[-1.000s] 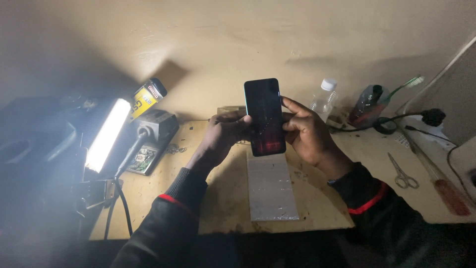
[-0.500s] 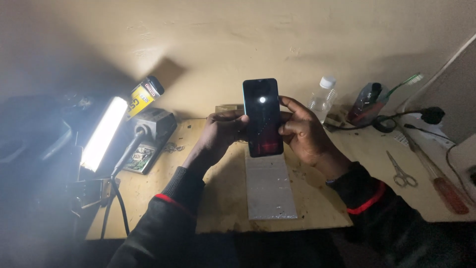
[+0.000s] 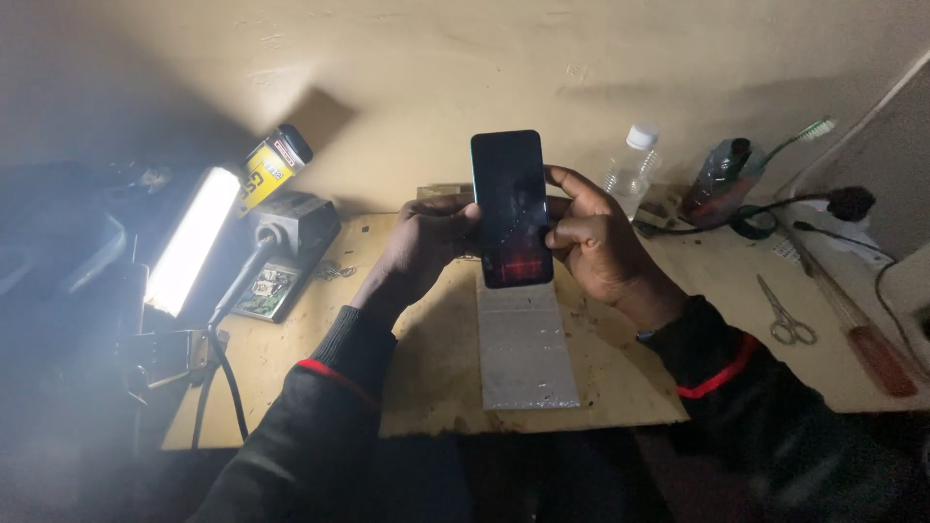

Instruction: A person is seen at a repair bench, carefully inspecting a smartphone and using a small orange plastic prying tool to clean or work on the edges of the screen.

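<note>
I hold a dark smartphone (image 3: 511, 207) upright in front of me, screen towards me, with a faint red glow near its lower end. My left hand (image 3: 426, 239) grips its left edge and my right hand (image 3: 593, 235) grips its right edge, thumb on the screen side. Under the phone a grey metal plate (image 3: 524, 350) lies lengthwise on the wooden workbench (image 3: 417, 368).
A bright bar lamp (image 3: 189, 240) on an arm shines at the left, beside a soldering station (image 3: 295, 225) and a small circuit board (image 3: 265, 291). A clear plastic bottle (image 3: 631, 169), a toothbrush (image 3: 796, 138), black cables (image 3: 775, 208), scissors (image 3: 783, 315) and a red-handled screwdriver (image 3: 872, 344) lie at the right.
The white spot that lit up near the top of the phone's screen half a second ago is gone; the screen is dark again. The phone stays upright in both hands.
</note>
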